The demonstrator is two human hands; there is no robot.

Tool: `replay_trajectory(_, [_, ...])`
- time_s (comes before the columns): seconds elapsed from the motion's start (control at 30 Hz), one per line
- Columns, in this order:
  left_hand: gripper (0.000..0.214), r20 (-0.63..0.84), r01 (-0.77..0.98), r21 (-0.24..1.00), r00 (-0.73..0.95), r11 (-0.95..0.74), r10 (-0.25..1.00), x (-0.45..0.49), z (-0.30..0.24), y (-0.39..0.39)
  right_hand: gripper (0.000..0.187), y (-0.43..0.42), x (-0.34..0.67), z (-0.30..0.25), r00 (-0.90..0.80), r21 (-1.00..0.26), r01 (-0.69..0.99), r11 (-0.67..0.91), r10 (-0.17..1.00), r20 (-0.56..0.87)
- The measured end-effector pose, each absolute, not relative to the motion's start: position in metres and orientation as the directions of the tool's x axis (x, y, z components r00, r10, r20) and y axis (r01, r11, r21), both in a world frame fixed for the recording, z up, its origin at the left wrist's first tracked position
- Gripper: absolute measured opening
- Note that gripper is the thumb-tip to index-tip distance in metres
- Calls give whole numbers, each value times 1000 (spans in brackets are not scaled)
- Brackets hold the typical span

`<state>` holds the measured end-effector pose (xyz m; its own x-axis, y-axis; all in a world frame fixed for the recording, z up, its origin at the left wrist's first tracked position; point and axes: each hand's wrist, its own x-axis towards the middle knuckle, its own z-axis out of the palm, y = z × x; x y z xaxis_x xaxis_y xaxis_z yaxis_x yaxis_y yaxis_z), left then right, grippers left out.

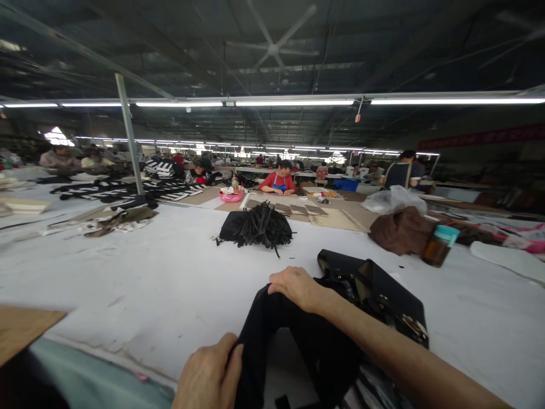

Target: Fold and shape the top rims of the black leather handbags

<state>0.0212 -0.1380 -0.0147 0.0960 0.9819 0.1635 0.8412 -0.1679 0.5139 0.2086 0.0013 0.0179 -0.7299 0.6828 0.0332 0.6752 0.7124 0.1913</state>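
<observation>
My left hand [208, 372] pinches the near-left edge of a black fabric piece [266, 318] between thumb and fingers. Farther along the same cloth, my right hand [298, 288] grips its upper edge, fingers curled over the top. The cloth is bent in an arch, and its lower part runs out of the picture. Right behind my right forearm lies a black handbag [395, 289] with gold-coloured metal fittings, partly covered by the arm. Across the table sits a bundle of black strips [264, 226], heaped on a dark block-like stack.
Brown cloth [402, 230], a clear plastic bag [394, 199] and a jar with a turquoise lid [440, 245] stand at the right. Fabric scraps [121, 217] lie at the left near a metal post [129, 133]. A person in red [279, 180] sits across the table.
</observation>
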Motion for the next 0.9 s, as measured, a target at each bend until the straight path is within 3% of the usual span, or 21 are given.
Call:
replay_trajectory(0.1, [27,82,884,446,113,-138,990,16,-4,-135,20,-4,208,15,-723,203,682,703,690,37])
replay_trajectory(0.23, [34,68,964,249,77,-91,995,20,27,-103,25,-14,211,19,-760,193,643,742,648,40])
replay_trajectory(0.43, [28,26,974,76,210,-211,977,48,36,-55,31,-22,207,28,-746,225,647,729,666,-11])
replay_trajectory(0.53, [32,84,978,54,198,-203,977,51,27,-50,25,-25,213,25,-642,111,764,635,766,38])
replay_trajectory(0.67, [33,149,974,50,214,-223,965,42,17,-46,18,-38,229,13,-385,-47,919,390,918,96])
replay_trajectory(0.8, [33,176,965,80,234,-251,956,39,10,-42,26,-49,242,3,-255,-13,966,257,962,98])
replay_trajectory(0.9, [33,190,956,84,261,-281,946,45,10,-44,32,-41,248,7,-268,15,963,268,957,114])
